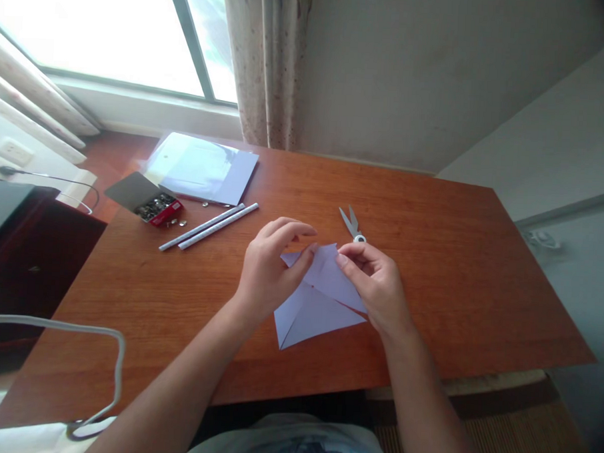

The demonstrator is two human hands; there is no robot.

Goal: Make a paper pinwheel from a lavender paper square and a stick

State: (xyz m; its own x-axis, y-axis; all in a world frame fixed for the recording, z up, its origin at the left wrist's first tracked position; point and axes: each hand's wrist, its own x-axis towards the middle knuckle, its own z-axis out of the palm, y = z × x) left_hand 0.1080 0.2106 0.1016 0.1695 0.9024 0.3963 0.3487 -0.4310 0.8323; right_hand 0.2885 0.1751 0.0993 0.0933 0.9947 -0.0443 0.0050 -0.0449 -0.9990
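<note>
the scissors (351,222) lie with blades parted on the wooden table (480,274), most of their white handles hidden behind the right hand (345,254). that hand pinches the top corner of the pale lilac paper (323,314) between thumb and forefinger. the left hand (311,241) has its thumb against the paper's upper edge and its forefinger arched clear above, leaving a gap; what its other fingers do behind is hidden, so i cannot tell whether it grips. the paper — cut or folded into triangular flaps — sits near the table's front edge, its left part covered by the left hand.

the red box (166,214) stands with its grey lid (138,191) raised, holding a heap of small shiny metal pieces (150,208), too small to make out singly; a few more lie just beside it. behind, a clear sleeve (157,163) holds pale sheets (243,177), partly washed out by glare. two rolled paper sticks (219,225) lie nearby, side by side. the window (100,31) is blown out white — and the white cable (52,322) runs off the left edge.
</note>
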